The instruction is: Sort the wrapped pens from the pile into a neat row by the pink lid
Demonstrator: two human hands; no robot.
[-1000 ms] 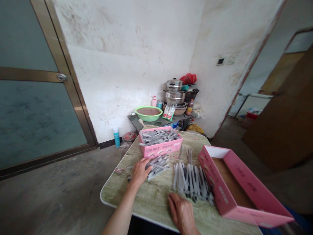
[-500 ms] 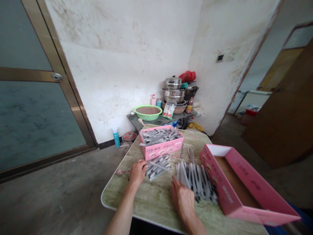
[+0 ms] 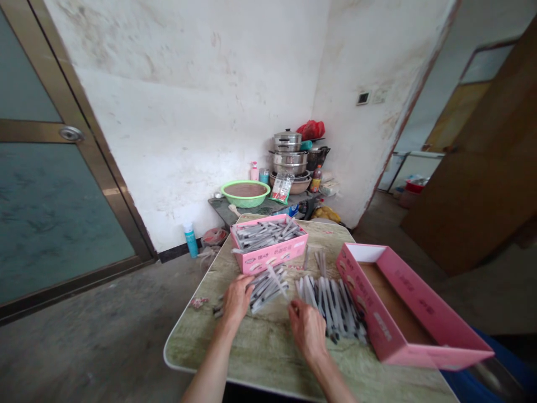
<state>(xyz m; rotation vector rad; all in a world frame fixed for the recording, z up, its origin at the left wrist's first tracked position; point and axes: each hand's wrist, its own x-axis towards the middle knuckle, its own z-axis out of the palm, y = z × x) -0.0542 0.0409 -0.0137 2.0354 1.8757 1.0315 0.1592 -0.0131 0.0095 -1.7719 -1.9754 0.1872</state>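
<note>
A loose pile of pens, with whitish see-through barrels and dark ends, lies on the table in front of a pink box. My left hand is curled over the left part of this pile, and dark pen ends poke out on its left side. Between the fingers of my right hand is a single pen, tilted up and to the left over the pile. Just right of that hand, a row of pens lies side by side. The fingertips of both hands are partly hidden.
The pink box at the back is full of pens. At right stands a larger pink box with bare brown bottom showing. A few pens lie between them. Behind the table are a green basin and stacked pots.
My right hand has come up from beside the row and now holds a pen slanting over the pile. My left hand has settled further over the pile. The whole view has shifted slightly.
</note>
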